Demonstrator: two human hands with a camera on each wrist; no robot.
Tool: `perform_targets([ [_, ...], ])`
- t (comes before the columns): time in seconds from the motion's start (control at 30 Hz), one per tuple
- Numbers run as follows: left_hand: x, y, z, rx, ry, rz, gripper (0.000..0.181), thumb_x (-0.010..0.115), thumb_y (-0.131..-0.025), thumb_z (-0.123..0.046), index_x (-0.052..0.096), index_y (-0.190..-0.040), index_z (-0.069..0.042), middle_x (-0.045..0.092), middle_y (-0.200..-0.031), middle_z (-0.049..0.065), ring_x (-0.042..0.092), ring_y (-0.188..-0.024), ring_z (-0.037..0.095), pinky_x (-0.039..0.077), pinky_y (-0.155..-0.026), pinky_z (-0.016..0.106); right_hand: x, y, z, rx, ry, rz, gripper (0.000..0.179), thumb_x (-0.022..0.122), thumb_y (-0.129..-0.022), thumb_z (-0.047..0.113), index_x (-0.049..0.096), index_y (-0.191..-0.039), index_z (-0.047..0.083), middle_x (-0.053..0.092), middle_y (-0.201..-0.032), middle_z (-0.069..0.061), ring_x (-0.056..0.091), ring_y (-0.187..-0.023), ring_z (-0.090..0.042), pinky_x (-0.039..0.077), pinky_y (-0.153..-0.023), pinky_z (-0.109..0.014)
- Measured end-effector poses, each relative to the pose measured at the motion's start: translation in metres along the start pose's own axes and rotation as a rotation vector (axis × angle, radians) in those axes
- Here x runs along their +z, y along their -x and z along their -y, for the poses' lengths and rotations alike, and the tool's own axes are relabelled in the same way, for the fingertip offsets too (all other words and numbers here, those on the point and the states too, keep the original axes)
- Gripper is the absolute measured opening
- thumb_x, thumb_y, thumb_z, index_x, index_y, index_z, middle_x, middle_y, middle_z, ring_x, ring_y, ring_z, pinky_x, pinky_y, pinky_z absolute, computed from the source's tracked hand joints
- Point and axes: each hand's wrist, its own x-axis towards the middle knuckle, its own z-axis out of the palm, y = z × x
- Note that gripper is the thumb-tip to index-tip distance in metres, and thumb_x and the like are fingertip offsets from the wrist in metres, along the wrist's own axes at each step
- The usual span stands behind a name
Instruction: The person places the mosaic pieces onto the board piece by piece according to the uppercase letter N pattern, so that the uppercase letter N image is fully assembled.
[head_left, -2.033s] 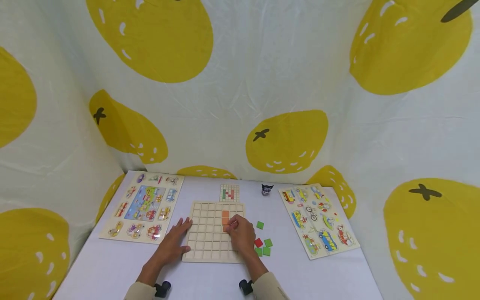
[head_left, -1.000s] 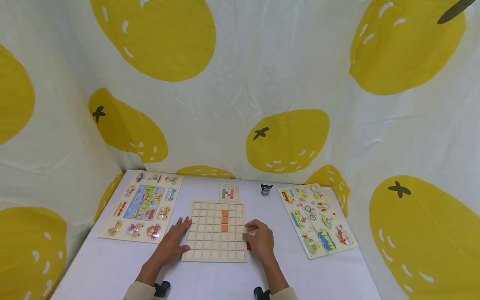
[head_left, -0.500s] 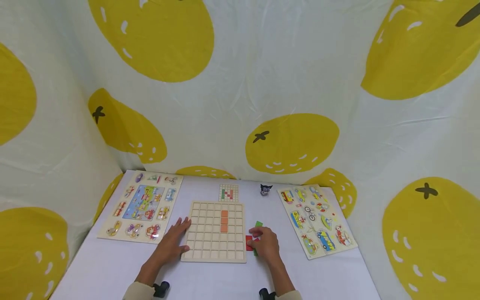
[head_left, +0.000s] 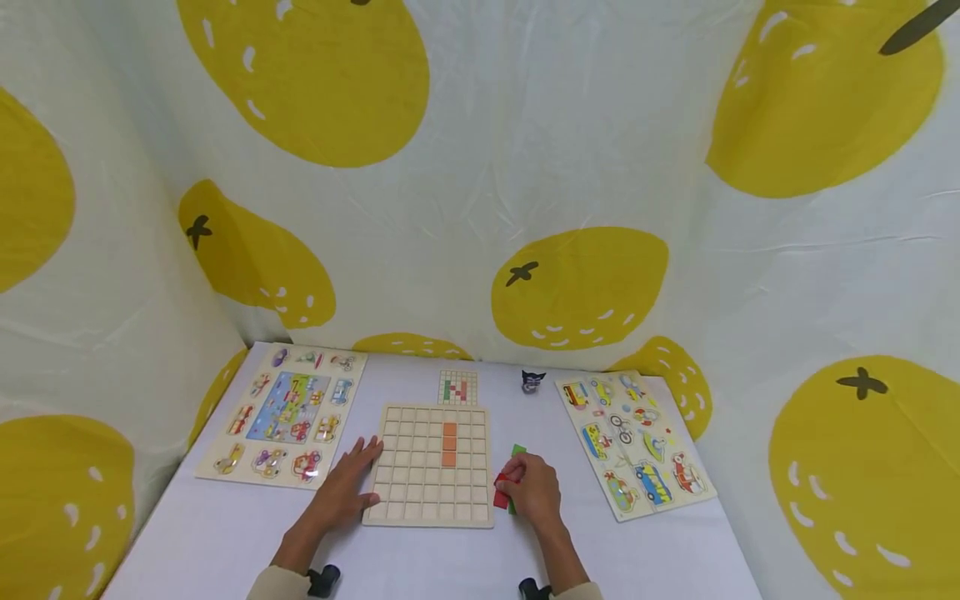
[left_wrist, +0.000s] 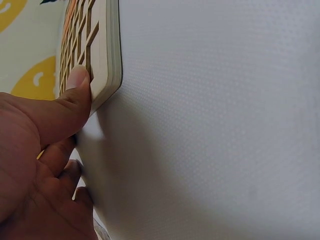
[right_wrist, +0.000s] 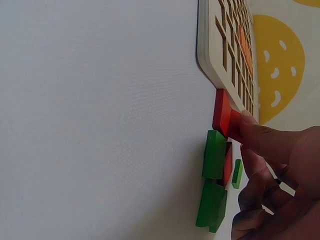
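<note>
A wooden grid board (head_left: 427, 523) lies in front of me, with a column of 3 orange tiles (head_left: 449, 444) in its cells. My left hand (head_left: 342, 490) rests at the board's left edge; in the left wrist view its thumb (left_wrist: 77, 80) lies on the rim. Right of the board, my right hand (head_left: 534, 492) pinches a red tile (right_wrist: 235, 125) between thumb and fingers, low over the table. Another red tile (right_wrist: 221, 112) lies just below it by the board. Green tiles (right_wrist: 215, 155) lie close by, partly hidden by the hand in the head view.
Behind the board lies a small pattern card (head_left: 457, 388) with green and red squares. A dark figurine (head_left: 532, 382) stands to its right. Picture puzzle boards lie on both sides, one at left (head_left: 225, 479) and one at right (head_left: 626, 450). A fruit-print curtain (head_left: 450, 208) surrounds the table.
My right hand has gone from the orange column on the board rightward to the loose tiles and now pinches a red one. The left hand has stayed at the board's edge.
</note>
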Motion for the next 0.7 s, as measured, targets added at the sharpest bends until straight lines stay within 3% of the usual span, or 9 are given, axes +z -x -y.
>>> perform_targets([
  [0.3,0.002,-0.001,0.003,-0.001,-0.012,-0.007,0.097,0.087,-0.082,-0.007,0.038,-0.166,-0.012,0.030,-0.175,0.011,0.017,-0.165,0.040,0.016,-0.134,0.062,-0.002,0.009,0.005,-0.061,-0.047,-0.002,0.011,0.083,-0.090,0.012,0.079,-0.098,0.019,0.058,-0.074,0.002,0.053,-0.068,-0.014,0.041,-0.054,-0.024],
  [0.7,0.001,-0.001,0.003,-0.001,-0.002,-0.006,0.097,0.087,-0.081,-0.005,0.039,-0.165,-0.011,0.031,-0.174,0.012,0.017,-0.165,0.040,0.016,-0.135,0.062,0.030,0.018,0.034,-0.070,-0.082,-0.016,0.019,0.089,-0.085,0.017,0.072,-0.090,0.024,0.060,-0.069,0.006,0.054,-0.060,-0.011,0.040,-0.049,-0.023],
])
